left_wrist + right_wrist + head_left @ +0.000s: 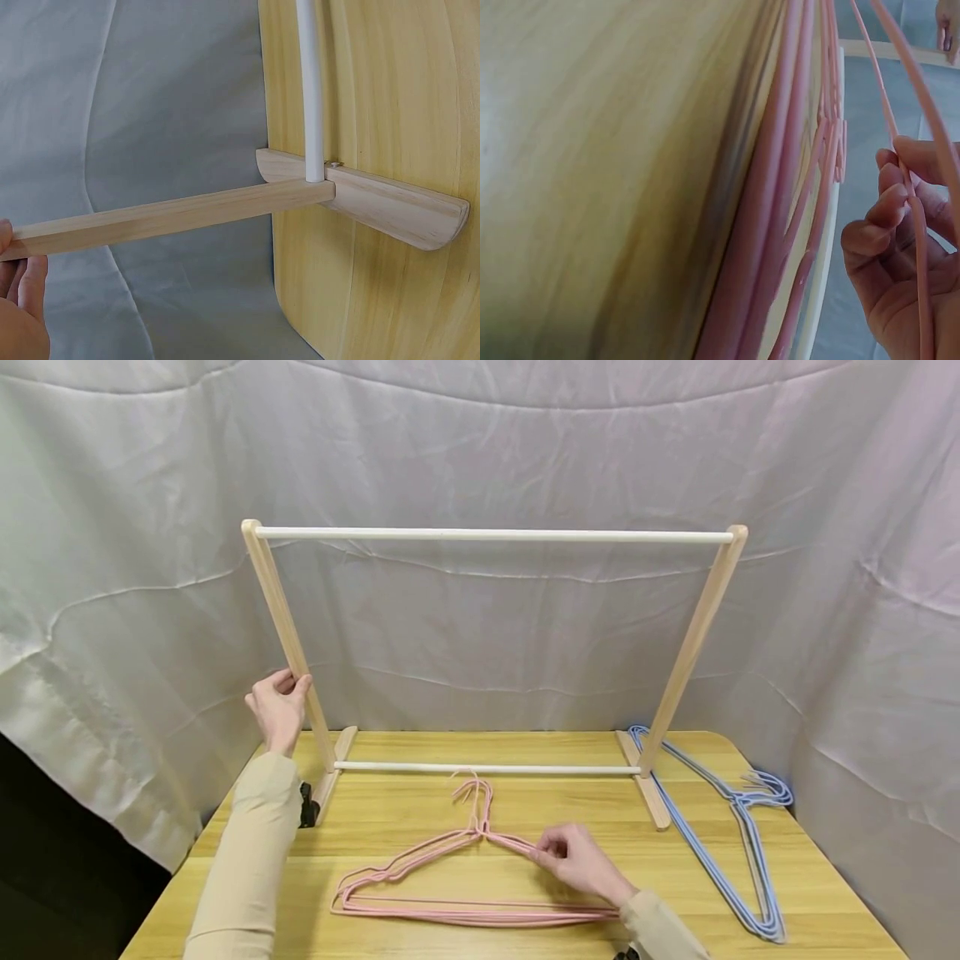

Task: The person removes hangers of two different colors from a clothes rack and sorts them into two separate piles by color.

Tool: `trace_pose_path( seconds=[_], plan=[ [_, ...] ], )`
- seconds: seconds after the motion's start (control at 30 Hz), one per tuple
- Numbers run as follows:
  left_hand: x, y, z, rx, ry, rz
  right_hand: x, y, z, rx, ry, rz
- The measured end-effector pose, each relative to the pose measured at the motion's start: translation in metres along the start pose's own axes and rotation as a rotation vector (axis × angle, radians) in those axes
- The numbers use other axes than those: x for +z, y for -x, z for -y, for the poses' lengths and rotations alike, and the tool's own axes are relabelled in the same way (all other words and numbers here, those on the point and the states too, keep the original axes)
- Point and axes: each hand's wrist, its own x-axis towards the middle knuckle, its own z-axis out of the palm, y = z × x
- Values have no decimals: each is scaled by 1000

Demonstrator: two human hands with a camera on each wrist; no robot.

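A wooden garment rack [495,534] with white rods stands at the back of the table. My left hand [277,710] pinches its left post [172,214] between thumb and fingers, below mid-height. Several pink hangers [480,920] lie stacked in front of the rack, hooks toward the lower rod [487,768]. With thumb and fingertips my right hand [581,860] pinches the right shoulder of a pink hanger [921,285]. In the right wrist view this hanger stands apart from the others, raised above them.
Several blue hangers [750,852] lie in a stack on the right side of the wooden table [420,747], partly behind the rack's right foot [645,789]. Grey curtains [480,635] hang behind and at both sides.
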Motion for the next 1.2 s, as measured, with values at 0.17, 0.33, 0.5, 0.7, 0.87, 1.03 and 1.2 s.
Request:
trace_pose_path(
  seconds=[0.17, 0.33, 0.5, 0.7, 0.87, 1.03, 1.2],
  plan=[
    [0, 0, -1, 3, -13, -7, 2, 0, 0, 20, 60, -22],
    [1, 1, -1, 1, -23, -5, 3, 1, 1, 14, 118, -31],
    [2, 1, -1, 10, -29, -5, 4, 2, -1, 7, 169, -42],
    [4, 1, -2, 19, -32, 3, 3, 7, -2, 1, 214, -43],
    [6, 1, -3, 18, -36, 3, -4, 12, -2, 2, 258, -64],
    [5, 4, -3, 55, -36, 4, -19, 15, -3, 24, 273, -132],
    [-4, 22, 0, 126, -57, 92, -45, 18, -15, 30, 413, -261]
  ],
)
